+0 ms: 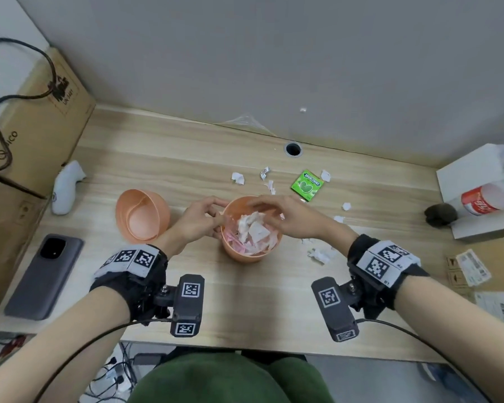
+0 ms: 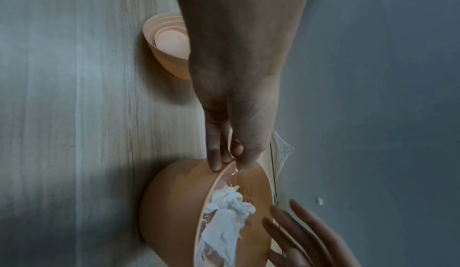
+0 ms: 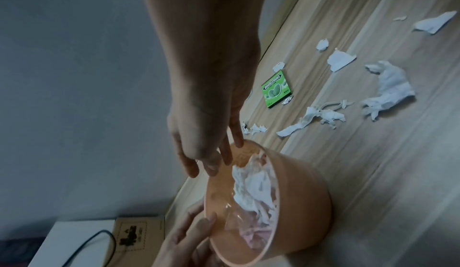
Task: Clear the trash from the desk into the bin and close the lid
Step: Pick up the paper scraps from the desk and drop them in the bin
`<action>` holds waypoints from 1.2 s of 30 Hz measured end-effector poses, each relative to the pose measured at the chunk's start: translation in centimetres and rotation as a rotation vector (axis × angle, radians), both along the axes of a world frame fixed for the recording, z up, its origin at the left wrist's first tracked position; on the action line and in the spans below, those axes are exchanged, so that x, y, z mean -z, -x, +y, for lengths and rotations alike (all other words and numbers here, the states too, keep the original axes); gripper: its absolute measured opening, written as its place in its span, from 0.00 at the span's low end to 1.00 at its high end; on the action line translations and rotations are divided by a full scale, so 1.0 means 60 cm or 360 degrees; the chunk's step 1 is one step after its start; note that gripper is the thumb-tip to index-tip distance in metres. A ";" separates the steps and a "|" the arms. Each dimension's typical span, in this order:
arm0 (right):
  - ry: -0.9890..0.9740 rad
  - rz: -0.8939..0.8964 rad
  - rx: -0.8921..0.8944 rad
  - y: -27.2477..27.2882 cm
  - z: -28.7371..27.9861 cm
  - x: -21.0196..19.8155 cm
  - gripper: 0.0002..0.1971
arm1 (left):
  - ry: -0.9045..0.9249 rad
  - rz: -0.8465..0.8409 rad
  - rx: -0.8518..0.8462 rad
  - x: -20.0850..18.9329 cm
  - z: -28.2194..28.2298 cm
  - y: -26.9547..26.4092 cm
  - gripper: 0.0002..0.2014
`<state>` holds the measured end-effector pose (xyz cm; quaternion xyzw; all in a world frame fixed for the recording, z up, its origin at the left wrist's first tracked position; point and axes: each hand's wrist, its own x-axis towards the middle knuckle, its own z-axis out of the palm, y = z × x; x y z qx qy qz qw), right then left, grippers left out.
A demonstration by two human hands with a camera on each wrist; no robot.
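Note:
The small orange bin (image 1: pixel 245 255) (image 2: pixel 174 202) (image 3: pixel 311 202) stands at mid-desk, holding crumpled white tissue (image 1: pixel 253 228) (image 3: pixel 251 188) and pink wrappers. My left hand (image 1: pixel 213 219) (image 2: pixel 224 161) (image 3: pixel 194 232) pinches its left rim, thumb inside and fingers outside. My right hand (image 1: pixel 262 205) (image 3: pixel 211 161) (image 2: pixel 293 228) hovers over the far rim with loose, straight fingers, holding nothing. The orange lid (image 1: pixel 141 216) (image 2: pixel 169 45) lies on its side left of the bin. A green gum pack (image 1: pixel 307 185) (image 3: pixel 276 89), a foil ball (image 1: pixel 264 171) and several white paper scraps (image 1: pixel 320 254) (image 3: pixel 388 86) lie on the desk behind and right of the bin.
A grey phone (image 1: pixel 42 276) lies at the front left, a white controller (image 1: pixel 66 187) and cardboard boxes (image 1: pixel 32 117) at the left. A white box (image 1: pixel 454 184) with a bottle (image 1: pixel 483 200) and a dark lump (image 1: pixel 440 215) sit at the right. A cable hole (image 1: pixel 293 148) is near the wall.

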<state>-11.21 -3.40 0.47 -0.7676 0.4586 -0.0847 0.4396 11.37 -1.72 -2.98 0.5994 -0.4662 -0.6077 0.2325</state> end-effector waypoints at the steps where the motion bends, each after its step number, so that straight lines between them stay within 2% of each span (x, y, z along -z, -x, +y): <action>1: -0.0029 -0.0074 0.0084 0.006 -0.004 0.003 0.21 | -0.0001 0.0000 0.0001 0.000 0.000 -0.003 0.13; 4: -0.0030 -0.0172 0.0397 0.025 -0.020 0.015 0.19 | 0.0000 -0.0007 -0.0015 0.001 -0.004 -0.012 0.13; 7: -0.0091 -0.0020 0.0573 0.049 -0.034 0.038 0.17 | 0.0013 -0.0049 -0.0038 0.003 -0.010 -0.025 0.13; 9: -0.0200 0.0172 0.0573 0.064 -0.045 0.063 0.17 | 0.0027 -0.0067 -0.0064 0.004 -0.015 -0.033 0.14; 12: -0.0325 0.0430 0.0470 0.079 -0.070 0.096 0.26 | 0.0068 -0.0067 -0.0089 0.002 -0.022 -0.040 0.14; 16: -0.0130 0.0590 0.0380 0.061 -0.123 0.132 0.34 | 0.0076 -0.0055 -0.0106 0.009 -0.026 -0.051 0.14; 22: 0.0134 0.0679 0.0300 0.011 -0.185 0.178 0.35 | 0.0037 -0.0072 -0.0149 0.016 -0.028 -0.056 0.14; 24: 0.0097 0.0682 0.0329 0.002 -0.188 0.189 0.32 | 0.0037 -0.0079 -0.0143 0.018 -0.027 -0.058 0.14; 29: 0.0134 0.0708 0.0362 0.003 -0.174 0.210 0.15 | 0.0037 -0.0042 -0.0130 0.019 -0.025 -0.060 0.16; 32: 0.0146 0.0685 0.0365 0.012 -0.154 0.209 0.10 | 0.0040 -0.0015 -0.0143 0.019 -0.020 -0.061 0.15; 34: 0.0057 0.0563 0.0432 0.016 -0.142 0.193 0.09 | 0.0038 -0.0008 -0.0141 0.018 -0.020 -0.062 0.16; 36: -0.0116 0.0252 0.0569 0.010 -0.137 0.159 0.07 | 0.0039 -0.0004 -0.0135 0.018 -0.021 -0.062 0.15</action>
